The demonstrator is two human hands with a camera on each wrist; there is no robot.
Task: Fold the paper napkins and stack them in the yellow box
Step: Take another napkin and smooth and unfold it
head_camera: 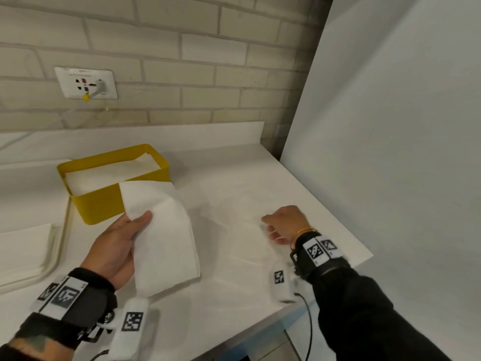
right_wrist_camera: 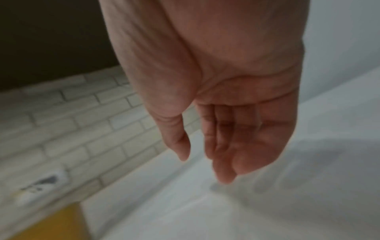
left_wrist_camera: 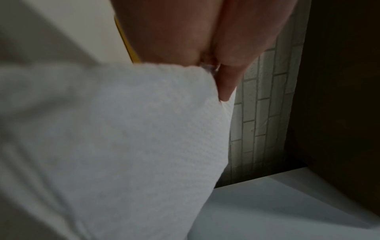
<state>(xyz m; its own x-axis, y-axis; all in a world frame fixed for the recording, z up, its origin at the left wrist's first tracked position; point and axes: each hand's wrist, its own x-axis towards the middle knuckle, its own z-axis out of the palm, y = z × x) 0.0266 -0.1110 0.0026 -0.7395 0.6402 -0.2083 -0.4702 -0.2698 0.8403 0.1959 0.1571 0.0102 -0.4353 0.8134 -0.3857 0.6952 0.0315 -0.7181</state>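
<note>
My left hand point(head_camera: 122, 243) grips a folded white napkin point(head_camera: 164, 235) by its left edge, thumb on top, and holds it just in front of the yellow box point(head_camera: 104, 204). The left wrist view shows the napkin point(left_wrist_camera: 123, 146) filling the frame under my fingers point(left_wrist_camera: 228, 84). The box holds a stack of folded napkins point(head_camera: 112, 173). My right hand point(head_camera: 282, 225) hovers over the white counter to the right, fingers relaxed and holding nothing; the right wrist view shows my right hand point(right_wrist_camera: 205, 159) with an empty palm. A faint flat napkin point(head_camera: 239, 230) seems to lie beneath it.
A pile of unfolded napkins point(head_camera: 23, 248) sits on a tray at the left edge. A brick wall with a socket point(head_camera: 86, 83) stands behind the counter. A white panel point(head_camera: 390, 126) rises on the right. The counter's front edge point(head_camera: 325, 285) runs diagonally near my right wrist.
</note>
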